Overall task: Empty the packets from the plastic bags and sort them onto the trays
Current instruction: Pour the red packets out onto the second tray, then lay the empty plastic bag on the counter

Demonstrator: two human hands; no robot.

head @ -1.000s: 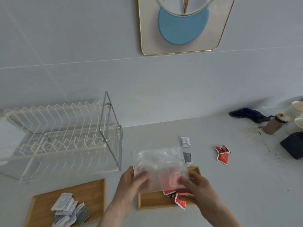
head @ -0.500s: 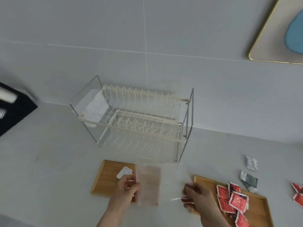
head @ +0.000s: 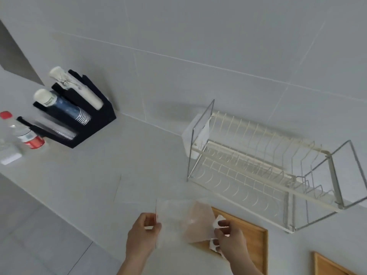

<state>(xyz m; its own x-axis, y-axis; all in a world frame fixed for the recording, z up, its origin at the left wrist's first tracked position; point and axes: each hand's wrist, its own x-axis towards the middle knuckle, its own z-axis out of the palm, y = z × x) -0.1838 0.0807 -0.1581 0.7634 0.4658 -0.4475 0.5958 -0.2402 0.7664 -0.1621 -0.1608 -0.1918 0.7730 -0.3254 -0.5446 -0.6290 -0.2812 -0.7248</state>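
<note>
A clear plastic bag (head: 178, 221) is stretched between my two hands above the grey counter. My left hand (head: 142, 235) pinches its left edge and my right hand (head: 228, 239) pinches its right edge. The bag looks limp, with a pinkish patch on its right half; blur hides whether any packets are inside. Behind my right hand lies a wooden tray (head: 252, 235) with white packets (head: 215, 245) partly hidden by that hand. A corner of a second wooden tray (head: 327, 264) shows at the bottom right.
A white wire dish rack (head: 258, 165) stands against the tiled wall at right. A black cup holder (head: 87, 116) with stacked cups sits at the left, with a red-capped water bottle (head: 21, 132) beside it. The counter's front edge runs diagonally at lower left.
My view has swung left, so the red packets and right tray left the frame and the cup holder came in. Both hands still hold the bag, now spread wider.
</note>
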